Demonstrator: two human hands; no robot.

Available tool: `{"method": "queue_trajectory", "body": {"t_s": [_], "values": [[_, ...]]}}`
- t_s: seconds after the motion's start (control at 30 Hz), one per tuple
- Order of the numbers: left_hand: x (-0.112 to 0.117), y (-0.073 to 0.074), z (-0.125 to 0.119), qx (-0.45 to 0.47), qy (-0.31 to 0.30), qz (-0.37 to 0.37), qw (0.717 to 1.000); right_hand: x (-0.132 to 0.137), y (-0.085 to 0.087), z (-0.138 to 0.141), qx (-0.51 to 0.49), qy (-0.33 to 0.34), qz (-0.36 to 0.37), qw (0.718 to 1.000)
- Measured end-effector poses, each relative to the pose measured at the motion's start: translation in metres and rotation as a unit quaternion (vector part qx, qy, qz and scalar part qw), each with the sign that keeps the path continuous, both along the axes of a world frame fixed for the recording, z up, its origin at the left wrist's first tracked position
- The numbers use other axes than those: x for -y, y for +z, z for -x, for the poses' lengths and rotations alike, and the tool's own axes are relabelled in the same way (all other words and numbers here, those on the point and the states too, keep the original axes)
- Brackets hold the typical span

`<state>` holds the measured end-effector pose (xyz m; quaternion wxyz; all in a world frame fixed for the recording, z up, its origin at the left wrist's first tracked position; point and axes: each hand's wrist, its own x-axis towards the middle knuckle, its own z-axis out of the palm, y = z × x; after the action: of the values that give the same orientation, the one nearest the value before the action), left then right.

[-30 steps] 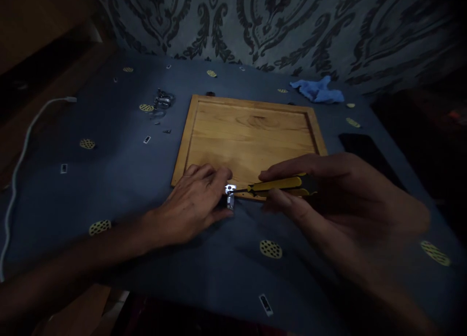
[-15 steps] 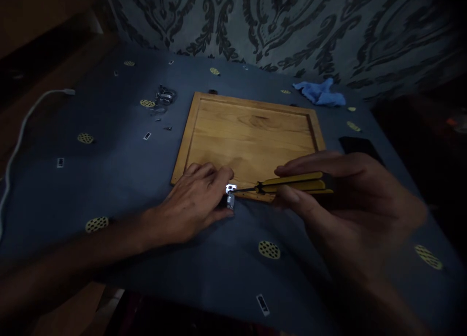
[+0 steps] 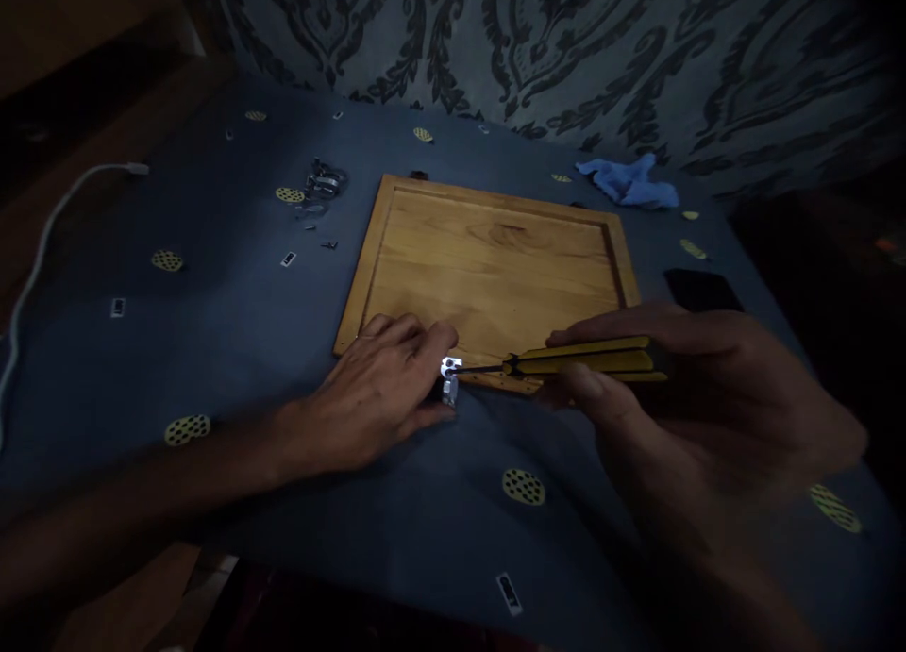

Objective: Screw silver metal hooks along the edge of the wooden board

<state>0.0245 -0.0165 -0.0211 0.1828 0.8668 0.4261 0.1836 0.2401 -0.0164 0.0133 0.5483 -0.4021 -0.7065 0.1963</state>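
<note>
Centrally in the head view, the right hand [image 3: 708, 407] is closed around the yellow handle of a screwdriver [image 3: 587, 359]. The tool's long axis runs nearly level across the frame. Its dark shaft points left, and the tip meets a small metal fitting [image 3: 449, 378] at the lower edge of the wooden board [image 3: 495, 265]. The left hand [image 3: 368, 402] lies palm down, pinching the fitting between thumb and forefinger. Loose metal parts [image 3: 322, 185] lie at upper left and a blue cloth [image 3: 629, 182] at upper right.
</note>
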Motion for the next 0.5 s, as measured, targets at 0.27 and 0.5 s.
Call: {"method": "queue_trajectory", "body": {"t_s": [0.27,0.5], "values": [[-0.0004,0.0017,-0.0007,-0.002,-0.005,-0.003,1.000,-0.0019,-0.0049,-0.0031,0.000,-0.057,-0.057,0.997],[-0.0002,0.0023,-0.0016,-0.002,0.005,0.015,1.000,0.0021,-0.0035,-0.0002,0.027,-0.061,-0.006,0.998]]}}
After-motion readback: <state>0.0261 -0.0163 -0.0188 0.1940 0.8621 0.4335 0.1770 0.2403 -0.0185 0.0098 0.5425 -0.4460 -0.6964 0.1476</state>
